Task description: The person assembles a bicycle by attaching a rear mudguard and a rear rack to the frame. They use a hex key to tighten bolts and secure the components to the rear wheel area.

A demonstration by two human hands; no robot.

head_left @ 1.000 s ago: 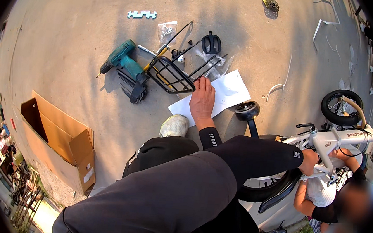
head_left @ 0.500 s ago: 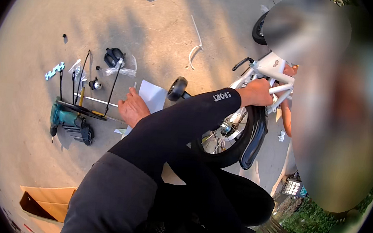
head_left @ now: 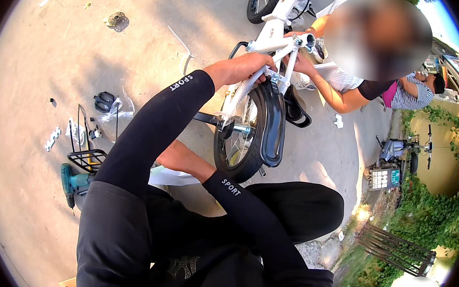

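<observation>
Left hand (head_left: 246,69), with its fingers curled around a tube of the white bicycle frame (head_left: 275,31), just above the black-tyred wheel (head_left: 241,168). The frame thus lies directly in the grasp, its larger tube extending away from the person beyond the knuckles, while the wheel and the glossy black mudguard (head_left: 274,133) sit on the near side of the hand. The frame is probably stiff and, with its wheel, rather heavy; its smooth painted finish may slip a little under a damp palm. The bare tubes near the wheel appear the soundest hold; the mudguard looks thinner and likelier to flex, and the wheel may turn if gripped. A co-worker's hand (head_left: 303,65) is at the frame's far side. The right hand (head_left: 174,155) reaches beneath the left forearm, beside a white sheet of paper (head_left: 173,177); its fingers are hidden, so whether it grips anything cannot be determined. Farther left on the ground lie a black wire rack (head_left: 85,159), a teal power drill (head_left: 67,184) and a black pedal (head_left: 103,102).
</observation>
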